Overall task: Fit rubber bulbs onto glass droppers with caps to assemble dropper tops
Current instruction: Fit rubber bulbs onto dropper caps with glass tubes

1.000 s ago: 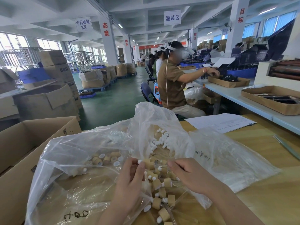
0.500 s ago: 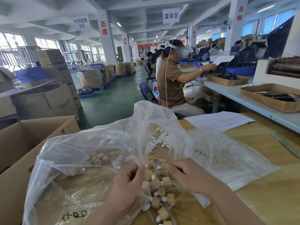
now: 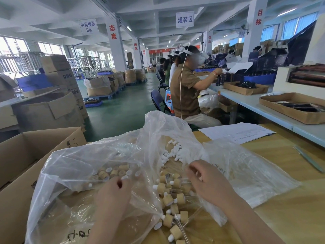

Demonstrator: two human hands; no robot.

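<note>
Assembled dropper tops (image 3: 168,199), tan caps with white bulbs and glass tubes, lie heaped on clear plastic between my hands. Loose white rubber bulbs (image 3: 173,152) sit farther back inside the bag. Tan caps (image 3: 114,172) lie under the plastic of the left bag (image 3: 73,166). My left hand (image 3: 114,196) rests on that plastic, fingertips drawn together beside a small white piece. My right hand (image 3: 209,185) hovers over the right edge of the heap with curled fingers. What either hand holds is hidden.
An open cardboard box (image 3: 26,155) stands at my left against the wooden table (image 3: 290,199). A paper sheet (image 3: 235,132) and tweezers (image 3: 307,158) lie at the right. Another person (image 3: 186,92) sits ahead at a long bench with cardboard trays (image 3: 290,107).
My hands were together on one dropper over the heap; now they are apart. The left hand has moved left onto the bag and the right hand has moved up and right.
</note>
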